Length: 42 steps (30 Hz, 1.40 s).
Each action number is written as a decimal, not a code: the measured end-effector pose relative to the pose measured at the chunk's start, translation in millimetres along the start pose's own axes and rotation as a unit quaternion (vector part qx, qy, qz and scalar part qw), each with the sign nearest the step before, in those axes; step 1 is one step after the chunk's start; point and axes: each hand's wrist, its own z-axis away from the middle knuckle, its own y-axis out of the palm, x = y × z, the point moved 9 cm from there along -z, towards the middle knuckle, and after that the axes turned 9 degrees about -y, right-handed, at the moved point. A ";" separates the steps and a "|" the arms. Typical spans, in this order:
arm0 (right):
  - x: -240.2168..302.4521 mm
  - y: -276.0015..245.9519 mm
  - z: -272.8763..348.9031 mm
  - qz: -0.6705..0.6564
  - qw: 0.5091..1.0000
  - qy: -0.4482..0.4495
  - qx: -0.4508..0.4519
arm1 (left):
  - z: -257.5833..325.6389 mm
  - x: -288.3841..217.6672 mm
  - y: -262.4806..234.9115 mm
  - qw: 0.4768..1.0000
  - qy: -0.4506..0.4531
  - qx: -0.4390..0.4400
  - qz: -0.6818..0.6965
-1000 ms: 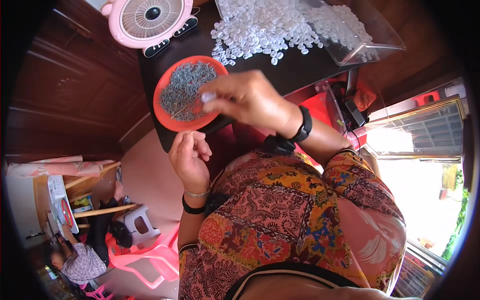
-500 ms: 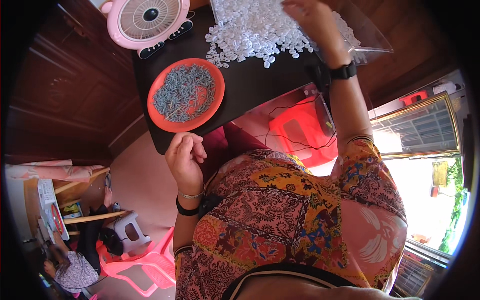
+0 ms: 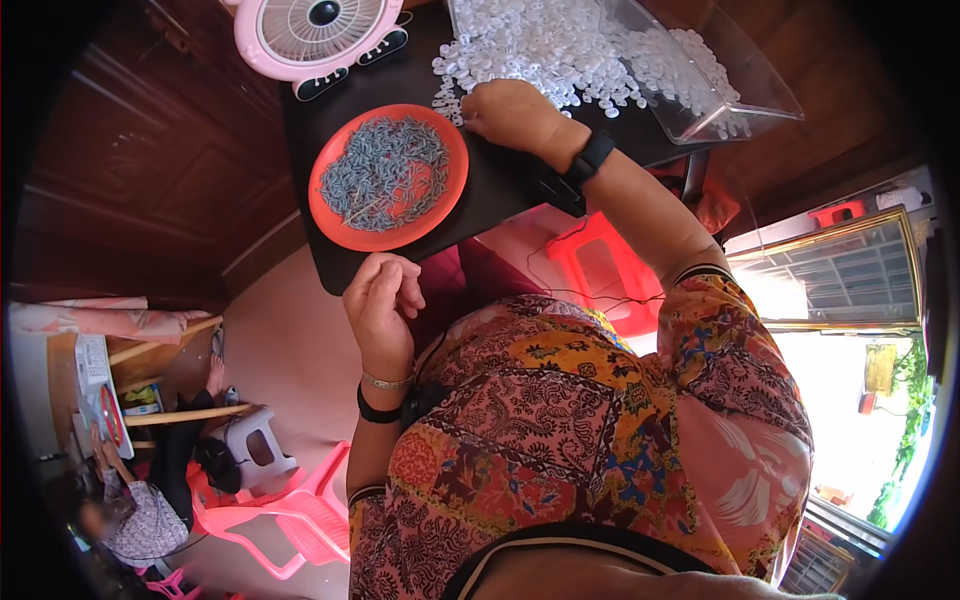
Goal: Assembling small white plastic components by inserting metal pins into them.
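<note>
Head view shows fingers point(image 3: 482, 106) beside translucent oval pieces point(image 3: 535, 45).

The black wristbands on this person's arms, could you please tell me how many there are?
2: one black wristband on the wrist of the right hand, another black wristband on that of the left hand, beside a silvery bracelet. The sleeves could hide more.
</note>
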 end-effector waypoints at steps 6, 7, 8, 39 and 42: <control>-7.0 3.1 2.6 0.048 0.999 -0.015 -0.016 | -3.6 5.3 1.2 1.000 -0.009 0.011 -0.002; -7.6 4.1 2.7 0.048 0.999 -0.015 -0.016 | -3.8 6.1 2.1 1.000 -0.010 0.017 0.000; -8.4 4.1 2.8 0.059 0.998 -0.012 -0.017 | -4.3 6.7 2.5 1.000 -0.010 0.017 0.001; 148.4 -55.7 44.3 -0.403 0.894 -0.119 -0.157 | -12.6 17.0 18.7 0.977 -0.082 0.131 0.143; 152.4 -59.3 41.3 -0.388 0.898 -0.140 -0.155 | -11.8 19.6 15.5 0.975 -0.079 0.138 0.152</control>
